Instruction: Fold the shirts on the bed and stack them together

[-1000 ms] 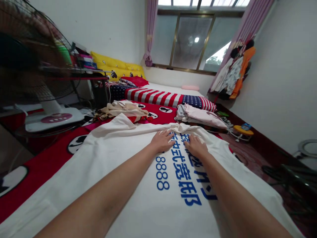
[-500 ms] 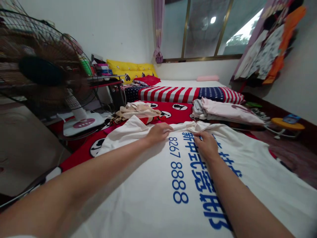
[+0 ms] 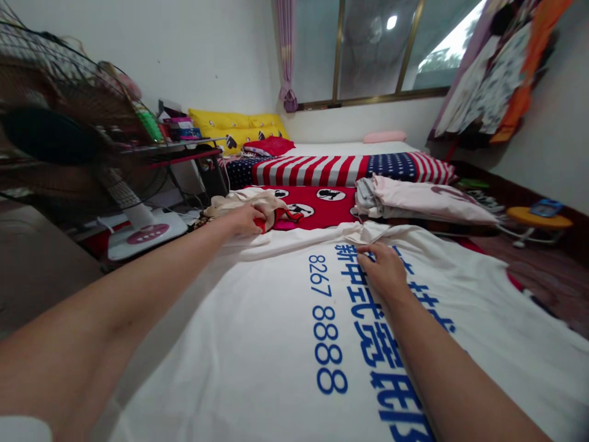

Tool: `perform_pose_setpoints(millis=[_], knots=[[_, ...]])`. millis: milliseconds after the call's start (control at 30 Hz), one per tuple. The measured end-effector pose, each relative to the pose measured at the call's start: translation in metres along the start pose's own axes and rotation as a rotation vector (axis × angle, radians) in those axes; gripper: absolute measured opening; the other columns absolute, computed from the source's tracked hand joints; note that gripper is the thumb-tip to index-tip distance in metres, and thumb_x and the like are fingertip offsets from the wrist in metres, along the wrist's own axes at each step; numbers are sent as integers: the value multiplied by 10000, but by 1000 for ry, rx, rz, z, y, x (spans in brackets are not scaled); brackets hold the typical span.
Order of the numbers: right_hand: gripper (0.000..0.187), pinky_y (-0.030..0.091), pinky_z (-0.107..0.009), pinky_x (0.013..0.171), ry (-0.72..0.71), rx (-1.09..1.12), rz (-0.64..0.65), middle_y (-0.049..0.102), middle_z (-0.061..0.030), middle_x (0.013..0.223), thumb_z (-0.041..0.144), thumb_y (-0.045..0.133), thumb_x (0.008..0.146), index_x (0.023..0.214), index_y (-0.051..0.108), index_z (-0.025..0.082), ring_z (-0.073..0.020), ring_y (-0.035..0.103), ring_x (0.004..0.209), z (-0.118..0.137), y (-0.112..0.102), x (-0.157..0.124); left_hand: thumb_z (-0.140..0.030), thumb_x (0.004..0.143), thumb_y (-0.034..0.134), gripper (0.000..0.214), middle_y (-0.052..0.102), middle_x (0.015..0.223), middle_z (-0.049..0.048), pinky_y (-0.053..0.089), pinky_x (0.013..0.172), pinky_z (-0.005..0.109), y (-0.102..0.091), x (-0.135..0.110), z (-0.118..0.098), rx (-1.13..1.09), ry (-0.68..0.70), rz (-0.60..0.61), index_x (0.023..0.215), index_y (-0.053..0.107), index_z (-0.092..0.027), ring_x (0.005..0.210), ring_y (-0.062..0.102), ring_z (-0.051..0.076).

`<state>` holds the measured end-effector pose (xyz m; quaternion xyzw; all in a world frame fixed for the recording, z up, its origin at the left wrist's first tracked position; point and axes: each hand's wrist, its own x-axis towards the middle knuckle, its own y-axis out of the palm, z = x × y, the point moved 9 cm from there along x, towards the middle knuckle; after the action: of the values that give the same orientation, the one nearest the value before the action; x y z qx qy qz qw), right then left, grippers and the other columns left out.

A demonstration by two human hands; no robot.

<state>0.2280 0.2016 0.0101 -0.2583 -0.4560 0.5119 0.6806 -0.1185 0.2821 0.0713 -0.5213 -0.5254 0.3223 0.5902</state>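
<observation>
A white T-shirt (image 3: 257, 319) with blue characters and digits lies spread across the foreground, its print running away from me. At the far left edge of the shirt, my left hand (image 3: 246, 220) has its fingers curled on the cloth, beside a beige garment heap (image 3: 257, 199). My right hand (image 3: 384, 265) rests on the shirt near the middle of its far edge, thumb and fingers pinched at the fabric above the print. The cloth is bunched into small folds just beyond those fingertips. Both hands' fingertips are partly hidden.
Beyond the shirt is a red patterned cover (image 3: 329, 212), with folded clothes (image 3: 423, 199) stacked at the right. A fan (image 3: 133, 215) stands at the left by a cluttered desk. Behind are a bed with a striped cover (image 3: 317, 170) and a yellow cushion (image 3: 211, 127). An orange stool (image 3: 529, 216) is far right.
My left hand has moved left and slightly away along the shirt's far edge, towards the beige heap. My right hand stays almost in place. The view has shifted slightly.
</observation>
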Motion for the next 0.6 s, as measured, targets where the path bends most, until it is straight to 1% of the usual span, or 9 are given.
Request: perform_pose_setpoints(millis=[67, 100, 133, 167, 267, 367, 467, 533, 600], knots=[[277, 407, -330, 861, 3, -5, -3, 678, -43, 1029, 265, 510, 790, 949, 733, 228, -238, 576, 982, 0, 0, 0, -405, 505, 794, 540, 635, 1142, 96, 456, 920, 374, 13, 3, 2, 44, -13, 102, 1001, 707, -211, 1044, 564, 311], [274, 403, -331, 870, 5, -7, -6, 679, -43, 1019, 266, 510, 792, 946, 733, 228, -240, 573, 988, 1, -1, 0, -423, 499, 800, 627, 599, 1197, 106, 452, 927, 396, 18, 4, 4, 68, -35, 125, 1075, 670, -212, 1065, 554, 323], [271, 401, -332, 876, 9, -5, -8, 678, -44, 1013, 268, 512, 793, 945, 733, 229, -241, 571, 991, 1, -1, 0, -435, 521, 790, 655, 571, 1229, 109, 452, 924, 409, 19, 3, 6, 91, -73, 113, 1119, 637, -216, 1068, 553, 329], [269, 399, -333, 879, 12, -1, -8, 678, -44, 1013, 268, 514, 794, 944, 733, 229, -241, 569, 990, 1, -1, 0, -435, 566, 766, 628, 556, 1239, 108, 457, 914, 414, 18, 3, 8, 110, -115, 81, 1136, 614, -219, 1057, 558, 328], [266, 396, -331, 883, 16, 19, -6, 672, -42, 1021, 258, 520, 790, 947, 733, 231, -237, 565, 991, 1, -1, -1, -374, 685, 677, 483, 567, 1202, 116, 470, 866, 430, 11, 1, 12, 155, -245, -48, 1130, 583, -212, 1010, 575, 330], [265, 390, -328, 899, 15, 25, -12, 669, -43, 1018, 248, 515, 789, 945, 728, 229, -234, 559, 1006, 1, -1, -2, -306, 692, 668, 548, 569, 1191, 147, 466, 862, 463, 7, 3, 15, 160, -365, -135, 1206, 518, -186, 1036, 562, 357], [269, 382, -327, 921, 14, 25, -8, 666, -43, 1017, 249, 503, 796, 948, 724, 227, -231, 555, 1012, 2, -1, -2, -280, 700, 672, 651, 523, 1249, 179, 442, 919, 483, 5, 5, 19, 170, -480, -236, 1291, 427, -164, 1139, 509, 377], [273, 380, -324, 927, 15, 29, -5, 666, -42, 1015, 246, 500, 796, 951, 725, 228, -230, 552, 1016, 2, -2, -2, -274, 703, 673, 696, 483, 1288, 195, 428, 947, 485, 6, 9, 18, 186, -483, -245, 1322, 383, -145, 1189, 470, 380], [272, 382, -325, 921, 16, 27, -6, 665, -44, 1019, 241, 504, 793, 948, 727, 226, -232, 551, 1015, 3, -2, -3, -300, 699, 682, 705, 466, 1298, 191, 419, 966, 476, 9, 13, 15, 169, -435, -190, 1317, 388, -134, 1203, 454, 370]])
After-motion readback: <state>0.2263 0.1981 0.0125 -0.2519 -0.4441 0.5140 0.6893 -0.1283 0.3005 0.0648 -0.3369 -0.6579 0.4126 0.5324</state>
